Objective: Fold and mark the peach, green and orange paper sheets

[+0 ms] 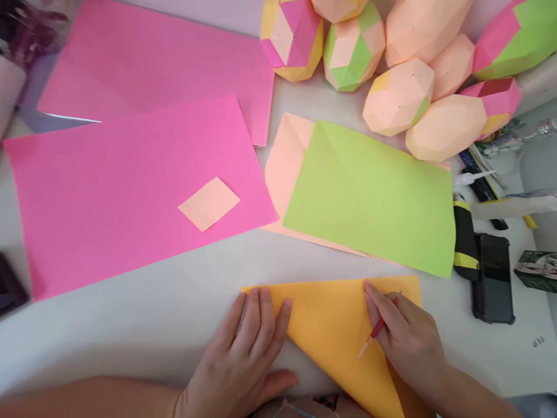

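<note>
A folded sheet of orange paper (331, 325) lies on the table in front of me, its upper edge nearly straight and its lower part hanging toward my lap. My left hand (248, 348) rests flat with fingers spread, the fingertips on the sheet's left corner. Closed around a slim red stylus with thin tips (378, 328), my right hand (404, 331) presses its fingertips against the sheet near the upper edge. The stylus slants across the fingers, its lower tip over the orange paper.
Pink sheets (130, 191) lie at left, a small peach paper diamond (209, 204) on one. A green sheet (374, 197) overlaps peach paper (285, 162). Several faceted paper shapes (400, 98) cluster at the back right. A phone (496, 278) and a black-yellow cutter (465, 238) lie at right.
</note>
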`<state>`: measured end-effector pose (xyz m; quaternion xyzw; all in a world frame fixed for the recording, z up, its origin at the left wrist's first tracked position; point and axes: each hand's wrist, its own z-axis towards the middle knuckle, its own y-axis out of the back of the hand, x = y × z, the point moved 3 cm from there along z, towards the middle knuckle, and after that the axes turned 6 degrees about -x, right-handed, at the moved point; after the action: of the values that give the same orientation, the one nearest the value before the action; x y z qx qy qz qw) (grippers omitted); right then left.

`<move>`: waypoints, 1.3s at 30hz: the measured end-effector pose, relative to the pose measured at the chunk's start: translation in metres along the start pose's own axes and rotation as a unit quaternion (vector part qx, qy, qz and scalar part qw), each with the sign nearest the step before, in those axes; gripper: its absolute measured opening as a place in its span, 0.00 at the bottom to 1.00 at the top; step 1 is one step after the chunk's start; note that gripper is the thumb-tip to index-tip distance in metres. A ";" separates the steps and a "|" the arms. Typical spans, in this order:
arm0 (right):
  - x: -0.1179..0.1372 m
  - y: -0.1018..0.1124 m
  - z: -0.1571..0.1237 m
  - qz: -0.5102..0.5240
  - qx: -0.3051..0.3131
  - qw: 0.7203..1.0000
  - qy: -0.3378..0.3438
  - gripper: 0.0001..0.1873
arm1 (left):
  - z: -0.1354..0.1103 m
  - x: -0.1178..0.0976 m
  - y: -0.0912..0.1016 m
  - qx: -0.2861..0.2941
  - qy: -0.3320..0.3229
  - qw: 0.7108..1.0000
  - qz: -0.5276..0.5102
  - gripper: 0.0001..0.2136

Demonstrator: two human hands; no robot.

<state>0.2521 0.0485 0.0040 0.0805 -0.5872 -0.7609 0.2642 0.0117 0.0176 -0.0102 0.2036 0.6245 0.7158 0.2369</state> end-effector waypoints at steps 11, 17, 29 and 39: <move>-0.003 -0.001 -0.003 -0.004 0.001 1.000 0.003 0.20 | 0.002 0.003 0.002 0.017 0.007 1.000 -0.007 0.50; -0.004 -0.001 -0.006 0.000 0.005 1.000 0.000 0.21 | 0.002 0.004 0.002 0.018 0.007 1.000 -0.015 0.49; -0.004 -0.001 -0.003 -0.021 -0.003 1.000 0.014 0.22 | 0.003 0.004 0.002 0.035 -0.008 0.999 -0.007 0.48; -0.005 -0.002 -0.004 -0.004 0.008 1.000 0.011 0.20 | 0.001 0.003 0.002 0.037 -0.008 0.999 0.000 0.47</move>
<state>0.2576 0.0477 -0.0001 0.0935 -0.5898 -0.7564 0.2669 0.0096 0.0202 -0.0078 0.2185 0.6487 0.6903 0.2342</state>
